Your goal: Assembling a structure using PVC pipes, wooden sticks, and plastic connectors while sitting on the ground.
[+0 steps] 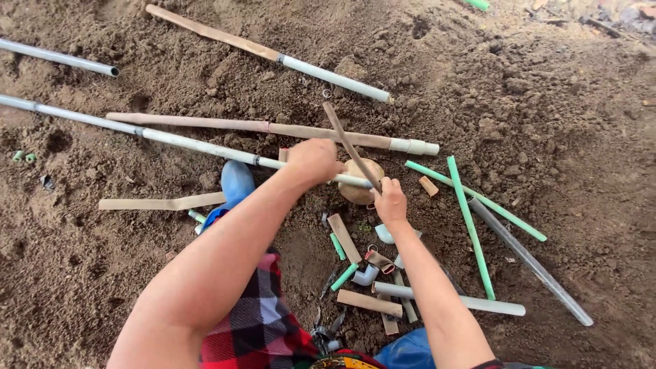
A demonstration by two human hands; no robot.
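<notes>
I look down at bare soil strewn with pipes. My left hand (314, 160) is closed around a long white pipe (171, 139) that runs from the far left to just below my hands. My right hand (390, 200) grips the lower end of a thin brown blade-like tool (347, 140), which slants up and to the left across the pipe's end. A round tan block or stone (355, 193) lies under the pipe end, between my two hands.
More mud-stained white pipes (273, 128) lie across the soil above. Two green pipes (470, 222) and a grey pipe (529, 261) lie to the right. Short pipe offcuts and elbow fittings (365, 275) are scattered near my legs. Blue boots (236, 183) stand in the dirt.
</notes>
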